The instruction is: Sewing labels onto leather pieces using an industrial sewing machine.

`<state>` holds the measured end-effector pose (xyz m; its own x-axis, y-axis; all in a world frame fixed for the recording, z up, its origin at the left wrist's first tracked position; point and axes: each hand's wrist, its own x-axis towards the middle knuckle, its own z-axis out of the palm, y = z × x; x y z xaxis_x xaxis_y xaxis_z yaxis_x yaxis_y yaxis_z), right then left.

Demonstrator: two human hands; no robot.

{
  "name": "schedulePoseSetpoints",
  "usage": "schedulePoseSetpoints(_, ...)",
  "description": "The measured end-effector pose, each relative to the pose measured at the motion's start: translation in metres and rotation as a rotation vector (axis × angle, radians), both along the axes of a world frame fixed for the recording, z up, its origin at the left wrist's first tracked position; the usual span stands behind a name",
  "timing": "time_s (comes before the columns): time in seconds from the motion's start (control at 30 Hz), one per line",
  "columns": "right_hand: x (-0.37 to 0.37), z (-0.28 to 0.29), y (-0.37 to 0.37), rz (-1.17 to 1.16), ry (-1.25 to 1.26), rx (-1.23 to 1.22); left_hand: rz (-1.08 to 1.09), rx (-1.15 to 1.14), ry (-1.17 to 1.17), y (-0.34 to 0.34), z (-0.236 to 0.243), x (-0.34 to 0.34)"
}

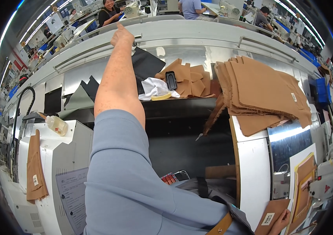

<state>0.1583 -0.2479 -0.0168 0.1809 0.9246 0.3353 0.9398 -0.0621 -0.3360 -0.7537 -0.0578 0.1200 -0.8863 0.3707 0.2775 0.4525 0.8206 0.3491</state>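
My left arm, in a grey-blue sleeve, stretches far forward over the worktable. At its end my left hand (122,36) is above the metal rail (92,55) at the far edge, index finger pointing away, nothing visible in it. At the lower right my right hand (281,224) grips the edge of a brown fabric-like panel (274,211) with a white label. This panel is beside a yellow-edged template (304,184) with brown material in it, near a machine head (325,184). Part of my right hand is cut off by the picture's lower edge.
A thick stack of brown panels (260,84) lies on the right. Brown scraps (196,80), a white cloth (152,87) and a black tray (171,80) are mid-table. A bottle (56,125) tops the left machine housing (66,147). People work beyond the rail.
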Motion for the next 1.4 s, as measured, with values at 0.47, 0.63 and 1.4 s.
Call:
schedulePoseSetpoints(0.47,0.002,-0.005,-0.002,0.049,0.032,0.061,-1.493,0.642,-0.013,-0.03,-0.164,0.4)
schedulePoseSetpoints(0.63,0.019,-0.027,0.002,0.115,0.182,0.104,-1.924,0.626,-0.389,-0.042,-0.143,0.54)
schedulePoseSetpoints(1.4,0.022,-0.029,-0.006,0.147,0.257,0.135,-1.956,0.594,-0.704,-0.014,-0.133,0.639)
